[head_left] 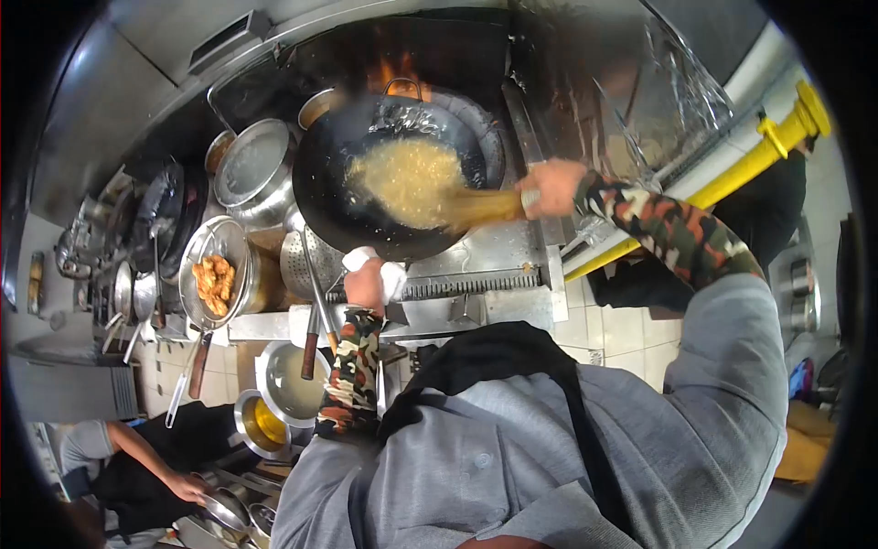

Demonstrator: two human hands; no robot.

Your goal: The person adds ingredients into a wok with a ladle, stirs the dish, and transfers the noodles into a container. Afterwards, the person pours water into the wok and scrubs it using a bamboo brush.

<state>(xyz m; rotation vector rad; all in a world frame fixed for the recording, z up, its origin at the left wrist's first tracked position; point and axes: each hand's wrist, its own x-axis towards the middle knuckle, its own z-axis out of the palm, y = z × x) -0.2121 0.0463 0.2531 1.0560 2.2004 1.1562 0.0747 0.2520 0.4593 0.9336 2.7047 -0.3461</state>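
Note:
A large black wok [320, 183] sits over a flame, with bubbling, pale yellowish liquid [412, 174] in its middle. My right hand [556, 187] is closed round the end of a bamboo brush [485, 208], whose bristles reach into the liquid from the right. At the wok's near rim, my left hand [366, 282] grips a white cloth [393, 277] against the edge. Just left of that hand lies a perforated ladle [297, 261] with a long handle.
Left of the wok, a strainer holding fried pieces [214, 285] rests on a pot, beside a lidded pot [253, 165]. Bowls, one with yellow liquid [267, 425], stand below. A co-worker's hand [190, 488] touches a pan at the lower left. A yellow pipe [732, 183] runs along the right.

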